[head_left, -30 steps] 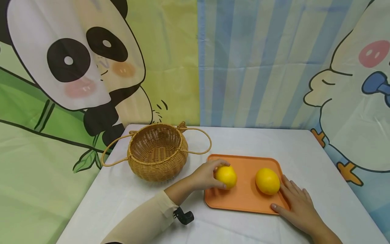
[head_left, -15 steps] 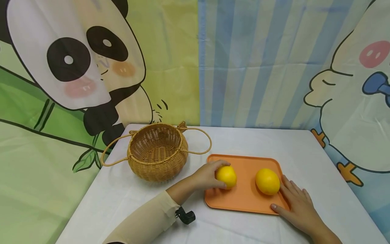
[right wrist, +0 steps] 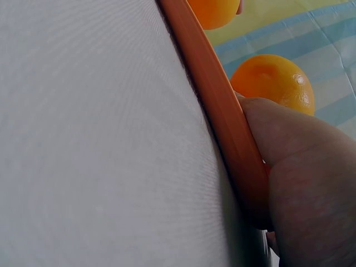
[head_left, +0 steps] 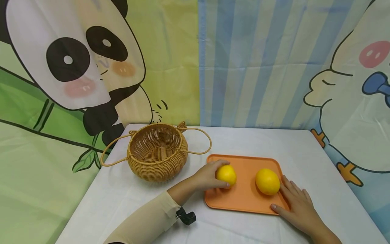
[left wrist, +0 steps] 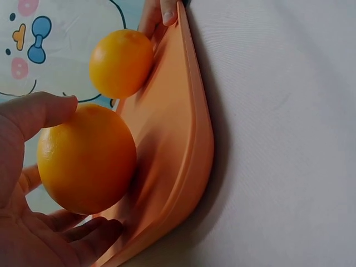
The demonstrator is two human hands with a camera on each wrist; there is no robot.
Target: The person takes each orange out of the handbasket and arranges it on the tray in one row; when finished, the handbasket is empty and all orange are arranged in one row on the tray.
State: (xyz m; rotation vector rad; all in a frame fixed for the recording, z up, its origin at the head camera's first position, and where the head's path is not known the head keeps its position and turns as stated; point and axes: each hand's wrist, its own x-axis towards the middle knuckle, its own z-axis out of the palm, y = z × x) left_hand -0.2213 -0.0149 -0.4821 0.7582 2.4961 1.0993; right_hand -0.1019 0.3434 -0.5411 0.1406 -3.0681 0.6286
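Observation:
In the head view my left hand (head_left: 208,176) holds an orange (head_left: 226,176) at the left end of the orange-coloured tray (head_left: 242,200). The left wrist view shows the thumb on one side of this orange (left wrist: 89,158) and curled fingers on the other. A second orange (head_left: 267,181) rests on the tray's right half. Beside it, my right hand (head_left: 298,206) lies at the tray's near right corner, fingers spread and fairly straight. In the right wrist view its thumb (right wrist: 300,139) touches the tray rim (right wrist: 222,105); its other fingers are mostly hidden there.
A round wicker basket (head_left: 158,169) with two looped handles stands left of the tray, its inside bare. White cloth (head_left: 243,140) covers the table. A printed cartoon curtain (head_left: 170,61) hangs behind it. A black device (head_left: 186,216) sits at the left sleeve's cuff.
Hardly anything differs. The left forearm has shifted very slightly right, and the left thumb reaches a little further along the orange. The right hand and tray stay put.

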